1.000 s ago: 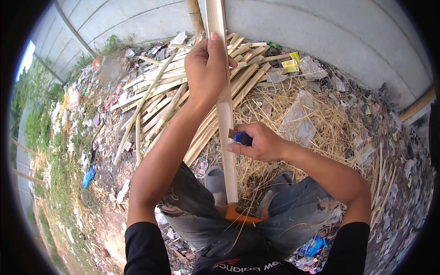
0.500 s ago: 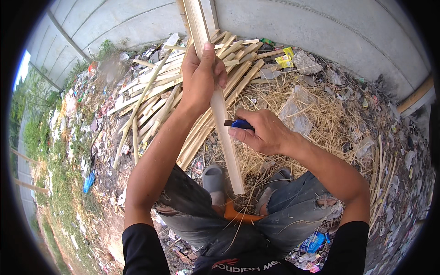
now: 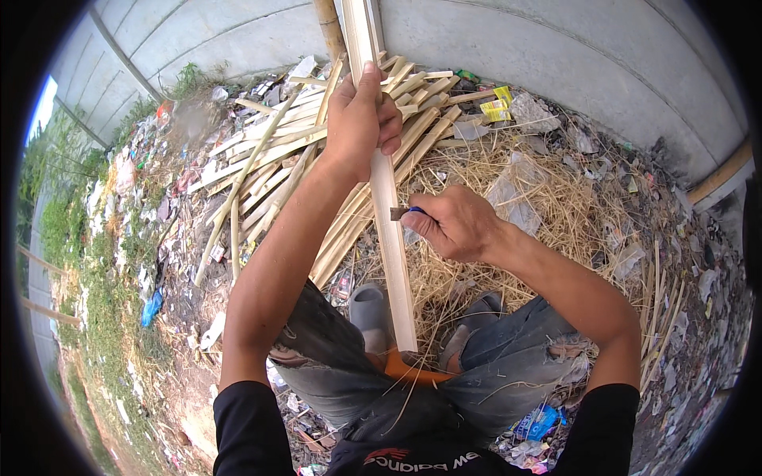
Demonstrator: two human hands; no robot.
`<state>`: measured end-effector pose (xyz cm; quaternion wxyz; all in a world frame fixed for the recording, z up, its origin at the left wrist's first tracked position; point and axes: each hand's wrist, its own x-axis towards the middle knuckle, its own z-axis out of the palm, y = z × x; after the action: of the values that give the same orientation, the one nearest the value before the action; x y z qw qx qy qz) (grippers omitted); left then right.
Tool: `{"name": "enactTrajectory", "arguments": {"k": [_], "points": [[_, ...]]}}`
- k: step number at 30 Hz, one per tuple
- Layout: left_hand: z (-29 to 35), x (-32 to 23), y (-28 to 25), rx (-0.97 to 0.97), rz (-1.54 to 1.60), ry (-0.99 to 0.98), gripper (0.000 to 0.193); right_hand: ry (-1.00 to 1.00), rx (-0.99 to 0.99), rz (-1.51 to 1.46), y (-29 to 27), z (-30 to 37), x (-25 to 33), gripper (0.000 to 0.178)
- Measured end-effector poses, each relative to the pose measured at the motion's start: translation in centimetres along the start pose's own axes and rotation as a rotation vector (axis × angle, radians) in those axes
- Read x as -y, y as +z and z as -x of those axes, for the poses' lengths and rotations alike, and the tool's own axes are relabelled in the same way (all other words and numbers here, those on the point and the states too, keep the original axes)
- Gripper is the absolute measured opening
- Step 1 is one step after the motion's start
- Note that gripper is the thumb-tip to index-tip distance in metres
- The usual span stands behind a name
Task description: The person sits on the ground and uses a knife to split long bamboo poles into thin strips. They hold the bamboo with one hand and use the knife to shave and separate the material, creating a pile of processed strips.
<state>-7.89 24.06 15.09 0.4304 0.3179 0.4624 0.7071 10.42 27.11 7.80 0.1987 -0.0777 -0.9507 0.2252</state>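
Note:
My left hand (image 3: 363, 115) is closed around the upper part of a long pale bamboo strip (image 3: 390, 254). The strip stands slanting, its upper end running out of the top of the view and its lower end hanging between my knees. In my closed right hand (image 3: 456, 224) is a utility knife (image 3: 399, 213) with a blue handle, mostly hidden by the fingers. Its short dark blade lies across the strip's right edge, below the left hand; whether it cuts in cannot be made out.
A heap of split bamboo strips (image 3: 274, 147) lies beyond my left arm. Dry shavings (image 3: 548, 202) cover the ground on the right. A grey panel wall (image 3: 556, 63) closes off the far side, with a bamboo pole (image 3: 329, 28) against it. Something orange (image 3: 425, 374) shows between my legs.
The strip has become slightly more upright, its lower end nearer to me. My left hand has shifted a little right and away. The knife has stayed about in place, its handle now more hidden.

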Motion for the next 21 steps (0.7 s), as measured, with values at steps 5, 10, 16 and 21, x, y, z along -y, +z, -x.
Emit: {"name": "enactTrajectory", "arguments": {"k": [5, 10, 16, 21], "points": [[-2.8, -4.9, -3.1, -0.025, 0.090, 0.216, 0.026, -0.105, 0.418, 0.014, 5.0, 5.2, 3.5, 0.041], [-3.3, -7.4, -7.0, -0.017, 0.190, 0.293, 0.022, -0.146, 0.337, -0.011, 4.5, 4.9, 2.5, 0.040], [-1.7, -3.8, -4.7, 0.039, 0.147, 0.090, 0.028, -0.075, -0.099, 0.027, 0.7, -0.2, 0.1, 0.037], [-0.7, -2.3, -2.8, 0.098, 0.148, -0.043, 0.030, -0.099, -0.198, 0.039, 0.2, -3.1, 1.6, 0.034]]}}
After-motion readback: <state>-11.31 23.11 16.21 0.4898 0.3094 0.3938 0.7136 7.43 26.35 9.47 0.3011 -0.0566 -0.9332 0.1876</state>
